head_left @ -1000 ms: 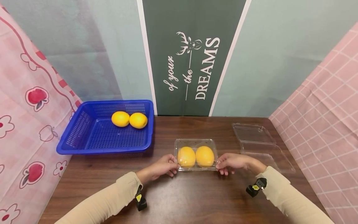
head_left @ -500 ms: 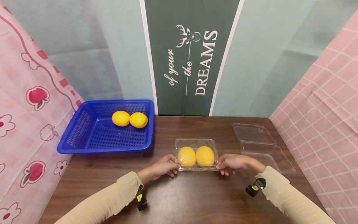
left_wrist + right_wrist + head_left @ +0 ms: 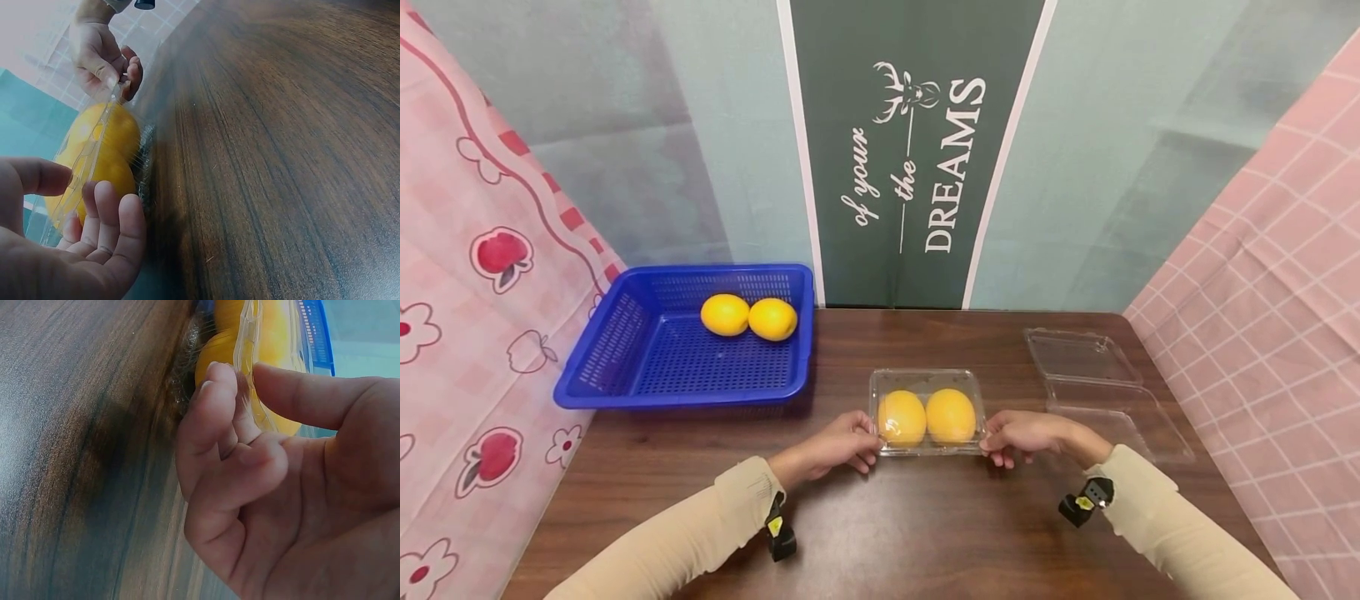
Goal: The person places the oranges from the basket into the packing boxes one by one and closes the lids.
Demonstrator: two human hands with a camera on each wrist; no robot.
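Observation:
A closed clear plastic clamshell box [image 3: 925,375] lies on the brown table [image 3: 925,533] with two oranges [image 3: 902,417] [image 3: 951,415] inside. My left hand [image 3: 868,437] holds the box's left end, thumb above the rim and fingers below, as the left wrist view [image 3: 69,200] shows. At the right end my right hand [image 3: 992,440] pinches the rim [image 3: 247,337] between thumb and forefinger. Both hands rest low on the table.
A blue mesh basket [image 3: 625,367] at the back left holds two more oranges [image 3: 725,314] [image 3: 772,318]. An empty open clamshell [image 3: 1097,383] lies at the right. Pink cloth hangs on both sides, with a wall poster behind.

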